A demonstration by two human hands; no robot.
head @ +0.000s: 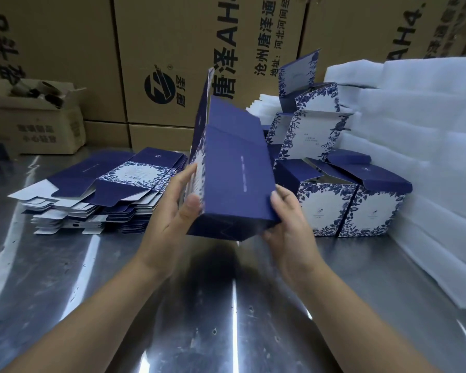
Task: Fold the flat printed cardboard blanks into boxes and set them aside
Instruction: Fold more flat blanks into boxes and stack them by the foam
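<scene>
While both hands hold one part-folded box [234, 184] up off the table [226, 319], the rest sits around them.

Back wall: brown shipping cartons [172, 49] with black print, at least three across, stacked.

Table: bare steel, shiny, scuffed.

Right side: white foam sheets [428, 157] in a tall pile, number not countable.

Far left: one small open carton [38, 122], contents too dim to tell.

Left of centre: a stack of flat blanks [105, 189], navy with blue-and-white leaf print, fanned and uneven. Many, number not countable.

Right of centre, against the foam: finished boxes. Two stand side by side at the front [323, 208] and [371, 211], touching, lid flaps open. At least two more sit higher behind them [312, 133]. Full count unclear.

Held box: navy, tilted, bottom end toward the camera, top flap standing up. It hangs between the blank stack and the finished boxes.

Left hand [178, 208]: forearm reaching in from lower left, thumb on the near navy face, fingers along the patterned side. The grip pinches the box's left edge.

Right hand [291, 224]: forearm from lower right, thumb on the right edge, fingers curled under the lower right corner. Its grip holds the same box.
</scene>
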